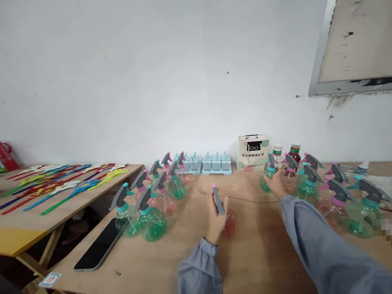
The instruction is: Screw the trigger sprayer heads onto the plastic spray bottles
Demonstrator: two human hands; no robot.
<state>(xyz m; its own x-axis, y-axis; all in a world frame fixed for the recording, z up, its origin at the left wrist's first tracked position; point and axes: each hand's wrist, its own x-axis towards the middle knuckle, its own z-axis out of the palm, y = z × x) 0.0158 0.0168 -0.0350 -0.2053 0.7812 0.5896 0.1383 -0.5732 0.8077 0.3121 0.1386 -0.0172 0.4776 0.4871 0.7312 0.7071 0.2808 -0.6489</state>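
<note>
My left hand [216, 215] is wrapped round the neck of a pink spray bottle [230, 224] with a grey trigger head, which stands in the middle of the table. Farther back and to the right, my right hand [276, 184] grips a green spray bottle [265, 184]; its fingertips are partly hidden. Right beside that hand stands a group of pink and green bottles, among them a green spray bottle [308, 193] and a pink spray bottle [333, 211]. Another group is on the left, with a green spray bottle [153, 225] at its front.
A black phone [98, 246] lies at the left of the table [188, 261]. Light-blue moulds [217, 164], a paper bag [252, 154] and a red bottle [295, 152] line the back. On the left table [22, 228] lie several colourful hand-shaped sticks [63, 189].
</note>
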